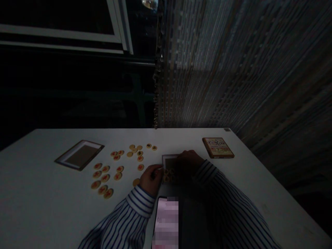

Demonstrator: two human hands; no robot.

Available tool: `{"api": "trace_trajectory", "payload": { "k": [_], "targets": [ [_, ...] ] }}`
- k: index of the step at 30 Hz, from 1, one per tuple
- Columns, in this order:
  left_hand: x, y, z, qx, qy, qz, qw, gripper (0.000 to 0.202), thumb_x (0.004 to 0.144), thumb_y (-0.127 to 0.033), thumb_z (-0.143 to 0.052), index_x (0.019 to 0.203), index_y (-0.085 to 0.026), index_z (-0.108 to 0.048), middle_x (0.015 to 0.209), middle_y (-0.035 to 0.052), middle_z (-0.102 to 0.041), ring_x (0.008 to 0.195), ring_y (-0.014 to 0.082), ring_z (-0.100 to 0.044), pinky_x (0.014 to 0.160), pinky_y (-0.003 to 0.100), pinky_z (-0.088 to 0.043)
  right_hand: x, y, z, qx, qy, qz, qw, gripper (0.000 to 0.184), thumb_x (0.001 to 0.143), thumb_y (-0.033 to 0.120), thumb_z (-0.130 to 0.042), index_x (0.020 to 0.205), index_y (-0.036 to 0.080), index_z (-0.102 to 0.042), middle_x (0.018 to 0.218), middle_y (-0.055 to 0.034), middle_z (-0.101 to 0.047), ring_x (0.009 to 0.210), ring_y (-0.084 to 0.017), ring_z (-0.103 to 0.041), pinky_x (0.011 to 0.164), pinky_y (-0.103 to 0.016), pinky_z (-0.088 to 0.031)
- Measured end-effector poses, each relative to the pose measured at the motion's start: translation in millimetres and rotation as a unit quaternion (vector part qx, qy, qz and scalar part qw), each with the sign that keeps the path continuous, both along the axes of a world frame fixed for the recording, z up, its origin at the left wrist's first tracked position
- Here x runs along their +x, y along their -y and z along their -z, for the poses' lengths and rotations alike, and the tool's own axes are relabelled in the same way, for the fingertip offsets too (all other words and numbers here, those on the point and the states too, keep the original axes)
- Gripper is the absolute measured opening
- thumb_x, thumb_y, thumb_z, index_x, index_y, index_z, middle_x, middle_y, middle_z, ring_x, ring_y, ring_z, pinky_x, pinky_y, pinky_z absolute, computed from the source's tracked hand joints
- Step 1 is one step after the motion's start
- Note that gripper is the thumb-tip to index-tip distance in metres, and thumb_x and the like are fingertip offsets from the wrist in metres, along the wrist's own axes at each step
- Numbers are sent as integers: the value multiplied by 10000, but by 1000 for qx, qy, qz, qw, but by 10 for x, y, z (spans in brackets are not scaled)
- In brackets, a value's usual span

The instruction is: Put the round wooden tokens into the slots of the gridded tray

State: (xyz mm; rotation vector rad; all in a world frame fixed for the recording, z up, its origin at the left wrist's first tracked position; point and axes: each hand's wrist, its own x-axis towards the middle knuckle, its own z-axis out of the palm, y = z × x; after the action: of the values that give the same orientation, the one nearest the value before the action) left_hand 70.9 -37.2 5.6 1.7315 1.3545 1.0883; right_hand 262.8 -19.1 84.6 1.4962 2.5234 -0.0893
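Note:
A shallow open box (169,162) lies on the table in front of me, with several round Chinese chess pieces (167,176) in its near part. At its left edge, my left hand (151,180) has curled fingers that appear to pinch the rim. My right hand (189,162) reaches over the right side of the box; its fingers are lost in shadow. Left of the box, many red-marked Chinese chess pieces (105,178) lie spread out. Farther back are some dark-marked pieces (148,146) and several with plain faces up (132,147).
An open lid or tray (81,155) lies at the left of the white table (52,207). A closed box with a printed cover (218,147) sits at the right. A lit phone (166,224) is close to me. Behind the table hangs a string curtain (202,69).

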Motion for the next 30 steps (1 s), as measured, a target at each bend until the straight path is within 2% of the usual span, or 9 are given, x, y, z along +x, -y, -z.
{"api": "trace_trajectory", "payload": {
  "k": [10,13,18,23,27,30],
  "targets": [
    [3,-3,-13,1,-1,2,1000,245,698,-285,-489,861,-149,-611,812,64,-638,694,153,-590,640,281,-483,10,-24,38,4,-9,11,1000,207,740,333,-458,813,234,-625,893,-48,-638,807,-189,-568,648,-279,-373],
    [1,8,-42,9,-10,-6,1000,244,694,-284,-489,855,-153,-617,819,62,-640,711,156,-594,652,279,-482,61,-50,29,12,-34,8,999,228,748,337,-454,874,237,-616,925,-50,-631,832,-187,-563,660,-271,-374],
    [-9,26,-114,32,-7,-20,999,240,698,-304,-487,844,-168,-620,816,47,-639,752,159,-590,695,285,-475,153,-32,-66,69,-80,29,994,336,721,249,-485,1048,217,-551,1002,-60,-602,906,-190,-531,755,-299,-359],
    [-42,-8,-146,62,4,-55,997,235,699,-323,-485,821,-176,-621,815,41,-635,785,167,-582,733,300,-461,160,42,-187,112,-111,50,986,327,744,213,-442,1055,190,-542,1000,-71,-598,930,-184,-513,787,-314,-342],
    [-100,-107,-216,32,-23,-20,999,261,716,-336,-479,866,-158,-596,848,59,-632,772,161,-588,735,301,-466,155,79,-246,122,-132,55,982,316,760,220,-426,1055,198,-539,1003,-62,-595,940,-177,-506,796,-314,-333],
    [-148,-229,-296,41,-68,-7,997,280,735,-339,-460,903,-149,-579,888,71,-621,771,155,-588,725,294,-475,147,101,-283,126,-139,61,980,310,762,230,-424,1047,203,-544,1000,-61,-596,943,-182,-502,797,-318,-325]
  ]
}}
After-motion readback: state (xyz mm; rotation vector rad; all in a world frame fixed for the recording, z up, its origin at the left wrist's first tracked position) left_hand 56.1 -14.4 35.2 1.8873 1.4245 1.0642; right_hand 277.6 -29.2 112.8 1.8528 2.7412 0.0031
